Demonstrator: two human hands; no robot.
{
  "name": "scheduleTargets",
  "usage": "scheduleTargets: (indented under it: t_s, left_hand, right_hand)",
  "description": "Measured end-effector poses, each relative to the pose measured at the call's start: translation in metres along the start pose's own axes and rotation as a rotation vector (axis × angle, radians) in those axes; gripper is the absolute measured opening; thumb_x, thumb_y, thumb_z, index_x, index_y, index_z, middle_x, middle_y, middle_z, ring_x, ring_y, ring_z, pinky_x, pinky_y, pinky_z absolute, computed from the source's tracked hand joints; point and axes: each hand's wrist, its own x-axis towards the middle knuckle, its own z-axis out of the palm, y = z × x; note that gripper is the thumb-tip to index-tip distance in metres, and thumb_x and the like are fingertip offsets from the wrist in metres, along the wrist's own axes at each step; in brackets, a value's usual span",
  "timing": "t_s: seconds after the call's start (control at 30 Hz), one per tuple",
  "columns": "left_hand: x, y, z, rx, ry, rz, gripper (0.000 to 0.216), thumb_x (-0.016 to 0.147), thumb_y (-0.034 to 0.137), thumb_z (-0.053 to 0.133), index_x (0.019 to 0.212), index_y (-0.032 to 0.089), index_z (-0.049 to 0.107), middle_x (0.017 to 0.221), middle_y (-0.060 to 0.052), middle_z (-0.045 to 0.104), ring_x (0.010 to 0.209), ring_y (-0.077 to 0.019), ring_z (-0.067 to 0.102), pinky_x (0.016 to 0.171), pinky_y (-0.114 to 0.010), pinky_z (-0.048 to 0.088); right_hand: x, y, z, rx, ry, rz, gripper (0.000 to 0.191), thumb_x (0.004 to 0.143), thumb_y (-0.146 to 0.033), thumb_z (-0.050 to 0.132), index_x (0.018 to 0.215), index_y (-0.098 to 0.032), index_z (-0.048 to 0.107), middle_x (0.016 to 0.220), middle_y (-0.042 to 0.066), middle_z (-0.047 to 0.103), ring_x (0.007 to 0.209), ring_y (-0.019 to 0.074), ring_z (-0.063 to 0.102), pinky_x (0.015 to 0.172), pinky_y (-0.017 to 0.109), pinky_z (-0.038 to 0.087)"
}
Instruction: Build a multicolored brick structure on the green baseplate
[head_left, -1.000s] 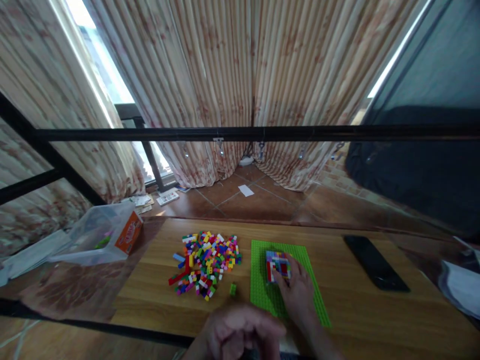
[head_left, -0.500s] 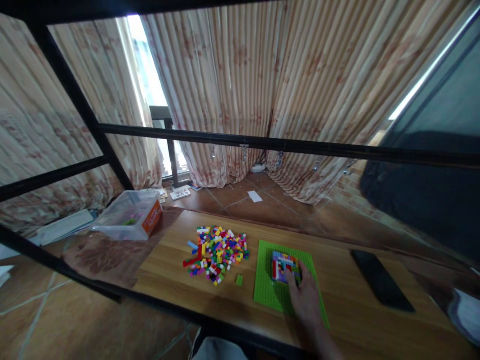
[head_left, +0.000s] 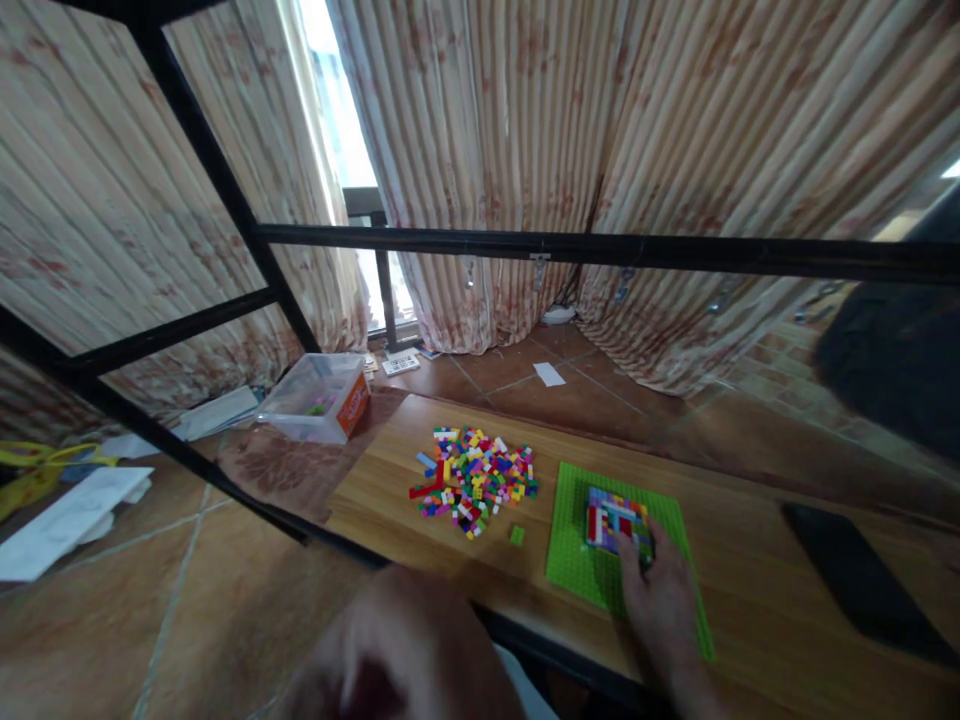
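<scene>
On the green baseplate (head_left: 574, 560) stands a low, multicoloured build of toy bricks (head_left: 607, 520). My right hand (head_left: 664, 585) grips its near right side, thumb on one edge and fingers curled around the corner. Close to the camera, at the bottom middle, my left hand (head_left: 420, 650) is raised and bent. Motion smears its fingers, and what they hold, if anything, cannot be made out. Left of the baseplate lies a pile of loose bricks (head_left: 487, 475) in many colours. A single green brick (head_left: 517, 535) sits between pile and baseplate.
A dark flat slab, perhaps a phone (head_left: 862, 580), lies on the wooden table (head_left: 735, 520) at right. Beyond the left end is a clear plastic box (head_left: 304, 400). A black metal rail (head_left: 480, 240) crosses above the table; papers (head_left: 71, 520) lie on the floor.
My left hand has come into view at the bottom. The camera view has turned left, shifting everything rightward. My right hand stays at the brick build.
</scene>
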Motion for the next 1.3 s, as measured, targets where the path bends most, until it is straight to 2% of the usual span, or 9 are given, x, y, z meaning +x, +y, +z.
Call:
scheduleTargets:
  t_s: [0.1, 0.17, 0.23, 0.27, 0.33, 0.57, 0.87, 1.07, 1.3]
  left_hand:
    - [0.062, -0.012, 0.001, 0.091, 0.041, 0.081, 0.048, 0.065, 0.06, 0.071, 0.092, 0.02, 0.075, 0.067, -0.005, 0.067, 0.061, -0.018, 0.061, 0.057, -0.029, 0.048]
    - [0.104, -0.03, -0.02, 0.285, 0.232, 0.196, 0.031, 0.074, 0.043, 0.068, 0.091, 0.017, 0.072, 0.079, -0.005, 0.069, 0.069, -0.0154, 0.061, 0.065, -0.027, 0.049]
    - [0.137, -0.05, -0.049, 0.596, 0.378, 0.188, 0.025, 0.08, 0.031, 0.058, 0.095, 0.014, 0.07, 0.082, -0.006, 0.069, 0.07, -0.0153, 0.06, 0.066, -0.026, 0.049]
    - [0.15, -0.059, -0.063, 0.775, 0.404, 0.162, 0.026, 0.082, 0.026, 0.054, 0.099, 0.014, 0.069, 0.084, -0.006, 0.069, 0.07, -0.015, 0.06, 0.066, -0.026, 0.049]
    - [0.168, -0.073, -0.083, 0.879, 0.396, 0.141, 0.027, 0.079, 0.016, 0.054, 0.101, 0.013, 0.069, 0.091, -0.008, 0.069, 0.073, -0.0156, 0.06, 0.07, -0.028, 0.049]
    - [0.191, -0.076, -0.089, 1.071, 0.149, 0.169, 0.026, 0.069, 0.0, 0.056, 0.08, 0.017, 0.072, 0.096, -0.005, 0.068, 0.091, -0.0185, 0.06, 0.089, -0.031, 0.046]
    - [0.184, -0.071, -0.094, 1.157, 0.107, 0.141, 0.015, 0.079, 0.009, 0.054, 0.084, 0.014, 0.067, 0.086, -0.007, 0.068, 0.078, -0.0193, 0.061, 0.074, -0.03, 0.046]
    - [0.165, -0.056, -0.066, 0.993, 0.008, 0.184, 0.016, 0.084, 0.021, 0.053, 0.088, 0.014, 0.067, 0.081, -0.005, 0.071, 0.074, -0.0188, 0.064, 0.069, -0.027, 0.048]
    - [0.155, -0.057, 0.019, 0.899, -0.228, 0.322, 0.022, 0.09, 0.026, 0.049, 0.098, 0.018, 0.068, 0.093, -0.004, 0.072, 0.084, -0.0182, 0.065, 0.077, -0.028, 0.049]
  right_hand:
    - [0.0, -0.001, 0.0, -0.038, 0.007, -0.01, 0.077, 0.089, -0.066, 0.033, 0.131, -0.004, 0.052, 0.117, 0.025, 0.062, 0.105, 0.035, 0.057, 0.092, 0.051, 0.044]
    - [-0.001, -0.001, -0.001, -0.063, 0.005, -0.013, 0.077, 0.09, -0.066, 0.033, 0.13, -0.004, 0.053, 0.114, 0.025, 0.063, 0.101, 0.0348, 0.059, 0.09, 0.051, 0.045]
    - [-0.001, -0.001, -0.001, -0.084, -0.001, -0.016, 0.075, 0.09, -0.065, 0.032, 0.13, -0.005, 0.054, 0.112, 0.024, 0.064, 0.097, 0.0345, 0.06, 0.089, 0.052, 0.045]
    - [-0.001, -0.001, -0.001, -0.093, 0.0, -0.016, 0.075, 0.09, -0.064, 0.031, 0.129, -0.005, 0.054, 0.112, 0.024, 0.065, 0.097, 0.0345, 0.06, 0.088, 0.052, 0.046]
    - [-0.002, -0.001, -0.002, -0.104, 0.001, -0.023, 0.074, 0.09, -0.064, 0.031, 0.128, -0.005, 0.055, 0.111, 0.024, 0.065, 0.097, 0.0347, 0.059, 0.089, 0.052, 0.046]
    - [-0.002, -0.001, -0.002, -0.104, -0.005, -0.011, 0.071, 0.091, -0.062, 0.031, 0.13, -0.007, 0.054, 0.112, 0.023, 0.064, 0.098, 0.0343, 0.058, 0.088, 0.051, 0.046]
    - [-0.003, -0.005, -0.001, -0.075, 0.009, -0.009, 0.061, 0.093, -0.056, 0.035, 0.129, -0.01, 0.053, 0.114, 0.02, 0.064, 0.101, 0.0315, 0.058, 0.09, 0.051, 0.045]
    - [-0.003, -0.008, -0.001, -0.036, 0.036, -0.012, 0.054, 0.095, -0.051, 0.036, 0.129, -0.012, 0.053, 0.117, 0.018, 0.064, 0.109, 0.03, 0.056, 0.095, 0.05, 0.044]
    - [-0.003, -0.009, 0.001, -0.008, 0.058, -0.011, 0.048, 0.096, -0.047, 0.038, 0.125, -0.013, 0.056, 0.116, 0.017, 0.065, 0.108, 0.0288, 0.057, 0.095, 0.049, 0.045]
